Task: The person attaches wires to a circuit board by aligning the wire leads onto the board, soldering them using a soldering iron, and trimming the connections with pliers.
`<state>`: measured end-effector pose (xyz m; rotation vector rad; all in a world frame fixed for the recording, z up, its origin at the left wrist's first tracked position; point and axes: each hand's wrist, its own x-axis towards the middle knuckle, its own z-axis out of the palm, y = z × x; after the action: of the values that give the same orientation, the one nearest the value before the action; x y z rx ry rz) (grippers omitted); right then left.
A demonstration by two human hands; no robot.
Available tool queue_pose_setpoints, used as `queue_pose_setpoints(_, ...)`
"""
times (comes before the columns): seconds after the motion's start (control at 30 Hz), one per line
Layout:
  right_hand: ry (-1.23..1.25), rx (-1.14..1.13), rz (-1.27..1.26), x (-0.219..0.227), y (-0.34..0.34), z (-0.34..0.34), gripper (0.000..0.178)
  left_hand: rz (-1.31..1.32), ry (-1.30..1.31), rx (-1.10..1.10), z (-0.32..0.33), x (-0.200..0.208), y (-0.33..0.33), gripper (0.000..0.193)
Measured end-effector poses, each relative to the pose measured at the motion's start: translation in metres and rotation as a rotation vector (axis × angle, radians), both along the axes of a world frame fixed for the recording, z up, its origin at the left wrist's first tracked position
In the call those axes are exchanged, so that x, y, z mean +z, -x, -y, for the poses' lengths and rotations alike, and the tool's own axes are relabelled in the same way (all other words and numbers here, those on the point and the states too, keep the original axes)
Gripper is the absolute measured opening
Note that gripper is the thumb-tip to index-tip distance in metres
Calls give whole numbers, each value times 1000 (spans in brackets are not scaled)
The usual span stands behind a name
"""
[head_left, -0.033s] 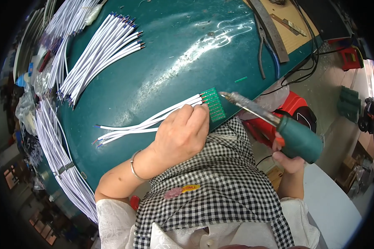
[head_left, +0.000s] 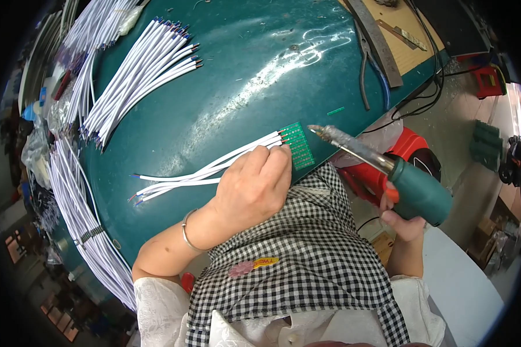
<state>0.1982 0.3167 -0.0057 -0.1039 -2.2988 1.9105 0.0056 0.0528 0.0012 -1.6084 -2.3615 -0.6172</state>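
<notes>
My left hand [head_left: 255,180] is closed in a pinch on a white cable at the near edge of the small green circuit board [head_left: 301,151]. Several white cables [head_left: 211,168] run from the board leftward over the table, their stripped ends meeting its left side. The pinched tip of the cable is hidden by my fingers. My right hand [head_left: 400,222] grips a soldering iron [head_left: 419,194] with a thick green handle and an orange-red trigger. Its metal tip is just right of the board's top corner, apart from it.
Bundles of white cables [head_left: 139,81] lie at the far left, another tied bundle [head_left: 87,231] nearer. Pliers [head_left: 364,69] and a curved metal bar [head_left: 379,43] lie at the back right. A green sliver [head_left: 336,110] rests beyond the board. Black cords [head_left: 428,95] hang over the table's right edge.
The soldering iron in my right hand has shifted very slightly, its tip up and to the right. My left hand and the board look unmoved.
</notes>
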Motion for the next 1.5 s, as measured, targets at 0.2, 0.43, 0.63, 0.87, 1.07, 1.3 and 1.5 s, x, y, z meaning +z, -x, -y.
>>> queue_pose_setpoints(0.2, 501, -34, 72, 1, 15, 10, 66, 12, 28, 23, 2, -2, -4, 32)
queue_pose_setpoints(0.43, 174, -21, 49, -16, 51, 37, 40, -25, 12, 35, 2, -2, -4, 30)
queue_pose_setpoints(0.63, -185, -34, 45, -13, 100, 64, 41, -17, -25, 57, 3, -4, -5, 28)
queue_pose_setpoints(0.87, -164, -79, -297, -26, 114, 72, 45, -30, -221, 57, 11, 10, -3, 30)
queue_pose_setpoints(1.07, 207, -141, -37, 1, 124, 88, 68, -35, -295, 48, 14, 10, 2, 23)
queue_pose_setpoints(1.3, 201, -282, -17, -5, 125, 90, 68, 134, -144, 129, 27, 10, 11, 9)
queue_pose_setpoints(1.5, 176, -288, -96, -5, 119, 87, 68, 914, -76, 132, 47, 38, 66, 9)
